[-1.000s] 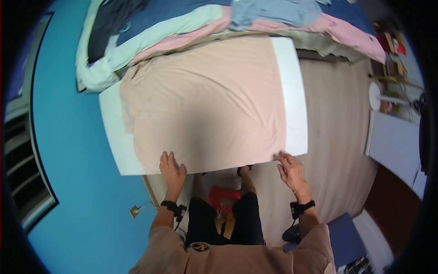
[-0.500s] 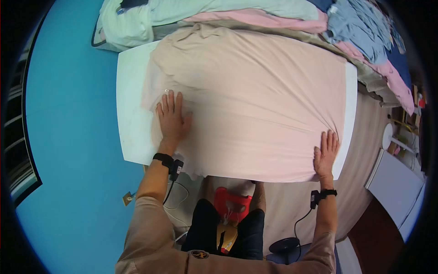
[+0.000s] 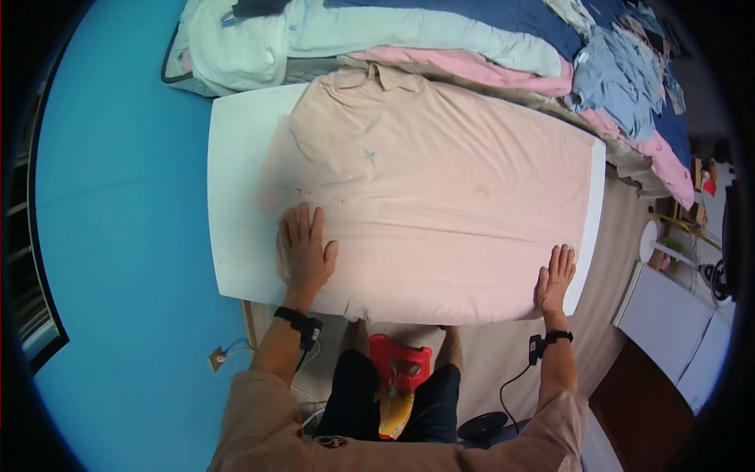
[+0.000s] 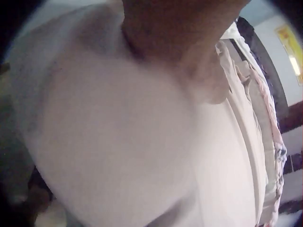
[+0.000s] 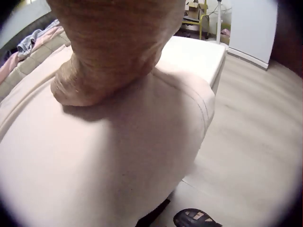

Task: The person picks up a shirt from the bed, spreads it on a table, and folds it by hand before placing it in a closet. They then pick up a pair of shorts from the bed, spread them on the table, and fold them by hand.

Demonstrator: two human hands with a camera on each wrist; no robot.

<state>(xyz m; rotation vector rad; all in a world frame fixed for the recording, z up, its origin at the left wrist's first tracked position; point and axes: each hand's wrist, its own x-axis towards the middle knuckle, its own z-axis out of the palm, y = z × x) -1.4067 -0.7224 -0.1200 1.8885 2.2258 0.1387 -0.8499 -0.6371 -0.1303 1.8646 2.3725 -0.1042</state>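
A pale pink collared shirt (image 3: 440, 197) lies spread over a white tabletop (image 3: 244, 197), its collar at the far edge and a small dark mark on its front. My left hand (image 3: 305, 252) rests on the shirt's left part near the front, fingers straight and pointing away from me. On the right, near the hem, my right hand (image 3: 557, 275) presses the cloth with straight fingers. Pale cloth (image 4: 118, 142) fills much of the left wrist view, below the hand. In the right wrist view, the shirt's stitched hem (image 5: 201, 101) hangs over the table's edge.
Behind the table stands a bed (image 3: 440, 59) with piled bedding and a heap of blue clothes (image 3: 617, 79). A blue wall (image 3: 126, 197) borders the left. A red stool (image 3: 401, 358) is between my legs, and a white cabinet (image 3: 672, 330) stands at right.
Both hands have gone from the table's front edge onto the shirt. Over the last half second the left hand has come back toward me, and the collar and chest mark now show plainly.
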